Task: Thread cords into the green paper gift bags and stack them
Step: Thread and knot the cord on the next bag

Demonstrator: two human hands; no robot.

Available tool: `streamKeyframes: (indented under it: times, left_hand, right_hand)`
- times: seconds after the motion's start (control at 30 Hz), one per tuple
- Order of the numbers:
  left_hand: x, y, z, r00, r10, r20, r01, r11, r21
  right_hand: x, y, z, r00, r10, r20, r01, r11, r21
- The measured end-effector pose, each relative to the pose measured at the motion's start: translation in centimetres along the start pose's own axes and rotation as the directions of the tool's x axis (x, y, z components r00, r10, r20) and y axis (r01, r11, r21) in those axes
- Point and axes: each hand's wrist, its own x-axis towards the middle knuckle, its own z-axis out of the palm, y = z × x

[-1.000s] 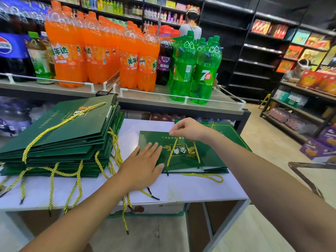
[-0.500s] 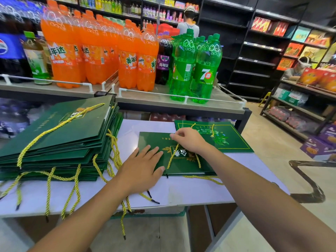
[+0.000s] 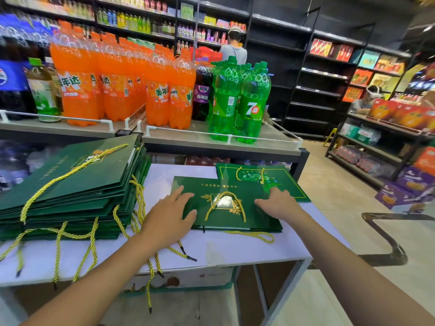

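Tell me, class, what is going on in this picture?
A person at a white table in a shop rests both hands on a flat green paper gift bag: left hand on its left edge, right hand on its right side. Its yellow twisted cord handle is already threaded. A tall stack of corded green bags sits to the left.

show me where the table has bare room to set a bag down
Two bare patches on the white table: the near right corner, between the front bag and the edge, and the strip behind it, between the tall stack and the far bag. Left front is crowded with dangling cords.
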Motion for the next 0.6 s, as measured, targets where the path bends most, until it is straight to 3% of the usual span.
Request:
streamKeyframes:
  times: [0.1,0.23,0.33,0.43,0.53,0.6]
  left_hand:
    - [-0.1,0.5,-1.2,1.000,-0.026,0.005,0.027,0.987,-0.156]
    - [0.2,1.1,-2.5,0.996,-0.027,-0.087,-0.002,0.947,-0.320]
    - [0.3,1.9,-3.5,0.987,-0.042,-0.155,-0.012,0.943,-0.332]
    - [0.0,2.6,-3.9,0.992,-0.067,-0.104,0.042,0.972,-0.232]
    - [-0.6,2.9,-3.3,0.992,-0.127,0.016,0.128,0.992,-0.017]
    - [-0.2,2.9,-2.2,0.993,-0.117,0.014,0.113,0.981,0.159]
  right_hand:
    - [-0.7,0.0,0.0,0.999,-0.004,0.037,-0.003,0.981,0.194]
    - [-0.6,0.1,-0.3,1.000,0.012,-0.026,0.003,0.860,0.510]
    - [-0.6,0.5,-1.1,0.998,0.016,-0.061,0.022,0.824,0.566]
    - [-0.8,1.4,-1.4,1.000,-0.013,-0.028,0.024,0.898,0.439]
    - [-1.4,2.2,-0.9,0.997,-0.059,0.048,0.054,0.993,0.103]
    - [-2.0,2.0,-0.1,0.993,-0.121,-0.006,0.120,0.988,-0.102]
